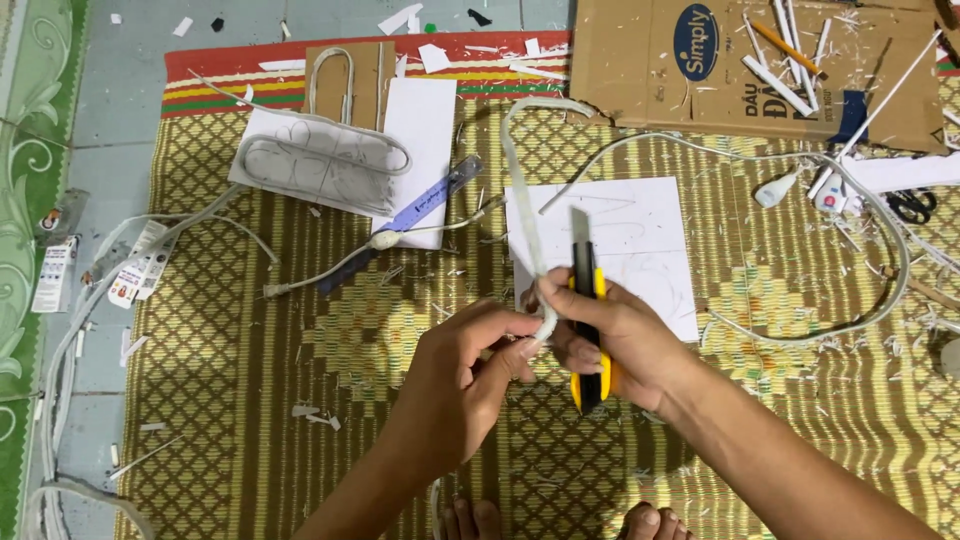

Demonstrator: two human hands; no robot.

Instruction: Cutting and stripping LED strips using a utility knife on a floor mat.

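hands work a white strip with a yellow knife over a woven mat

both hands meet just below the middle of the frame. the left hand (470, 365) has its fingers (515, 330) curled and pressed onto the lower end of a long white strip (522, 200), pinching it against the thumb. the right hand (620, 345) is wrapped around a yellow and black utility knife (588, 330), fingers closed on its handle; the blade points up toward the top of the frame, and its tip lies over a white sheet (640, 235). the same hand's thumb also touches the strip where the two hands meet. from there the strip rises, bends over near the upper centre and curves to the right.

everything lies on a yellow-green woven mat (250, 400) on the floor. in the upper left part of the mat a white panel with looped outlines (315, 160) sits beside another white sheet (420, 125), with a purple ruler (435, 195) lying slantwise across its lower edge. a flattened cardboard box (660, 90) fills the upper right, scattered with white scraps. a white cable (880, 300) loops across the right side, and black-handled scissors (912, 205) lie near the right edge. bare toes (470, 520) show at the bottom centre.
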